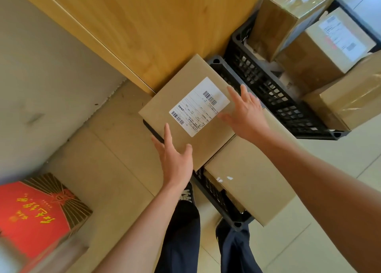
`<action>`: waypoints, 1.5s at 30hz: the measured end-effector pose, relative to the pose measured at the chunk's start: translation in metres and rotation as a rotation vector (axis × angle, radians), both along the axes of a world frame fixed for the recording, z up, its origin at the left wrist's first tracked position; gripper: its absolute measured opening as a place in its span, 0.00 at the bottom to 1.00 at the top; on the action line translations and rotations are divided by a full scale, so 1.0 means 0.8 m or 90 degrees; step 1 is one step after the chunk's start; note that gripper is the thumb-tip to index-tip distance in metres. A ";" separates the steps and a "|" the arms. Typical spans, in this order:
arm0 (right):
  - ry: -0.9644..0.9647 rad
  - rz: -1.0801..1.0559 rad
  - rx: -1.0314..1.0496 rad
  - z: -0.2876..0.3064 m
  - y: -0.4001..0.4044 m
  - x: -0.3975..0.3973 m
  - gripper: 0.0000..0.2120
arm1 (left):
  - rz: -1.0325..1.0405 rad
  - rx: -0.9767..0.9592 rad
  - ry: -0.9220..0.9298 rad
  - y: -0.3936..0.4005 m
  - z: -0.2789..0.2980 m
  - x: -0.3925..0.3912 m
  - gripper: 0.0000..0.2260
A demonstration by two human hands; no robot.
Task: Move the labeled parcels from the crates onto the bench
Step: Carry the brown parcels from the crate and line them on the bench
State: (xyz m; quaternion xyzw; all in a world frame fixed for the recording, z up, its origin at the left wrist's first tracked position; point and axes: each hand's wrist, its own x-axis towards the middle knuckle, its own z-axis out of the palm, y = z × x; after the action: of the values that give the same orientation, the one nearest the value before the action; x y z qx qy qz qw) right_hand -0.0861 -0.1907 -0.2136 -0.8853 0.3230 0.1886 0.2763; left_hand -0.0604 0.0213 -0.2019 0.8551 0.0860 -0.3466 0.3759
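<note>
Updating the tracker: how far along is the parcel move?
Done: nothing visibly; the wooden bench shows no parcels in the part in view. In hand: the left hand and right hand, both open, are on the flat labeled box atop the near crate, not yet lifted. Left: the plain box beneath it and several boxes in the far crate, one with a label.
</note>
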 end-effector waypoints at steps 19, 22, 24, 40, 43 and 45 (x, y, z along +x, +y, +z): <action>-0.104 -0.095 0.089 0.100 0.058 -0.029 0.35 | 0.001 -0.002 0.010 0.038 0.087 -0.006 0.37; -0.124 -0.149 0.094 0.118 0.068 -0.052 0.35 | 0.001 -0.005 -0.010 0.041 0.103 -0.015 0.38; -0.125 -0.184 0.102 0.130 0.072 -0.067 0.39 | 0.007 -0.004 -0.037 0.044 0.115 -0.020 0.39; -0.164 -0.131 0.214 0.349 0.128 -0.185 0.45 | 0.006 0.080 -0.189 0.115 0.344 -0.121 0.40; -0.164 -0.074 0.217 0.399 0.150 -0.198 0.47 | 0.024 0.106 -0.208 0.142 0.399 -0.143 0.40; -0.166 -0.035 0.206 0.430 0.166 -0.203 0.48 | 0.049 0.113 -0.214 0.162 0.430 -0.156 0.39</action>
State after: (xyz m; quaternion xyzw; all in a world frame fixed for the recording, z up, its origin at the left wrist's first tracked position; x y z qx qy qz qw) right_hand -0.2481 -0.0575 0.1303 -0.8372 0.2739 0.1141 0.4594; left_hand -0.1856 0.1511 0.1420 0.9269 0.0845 -0.1751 0.3211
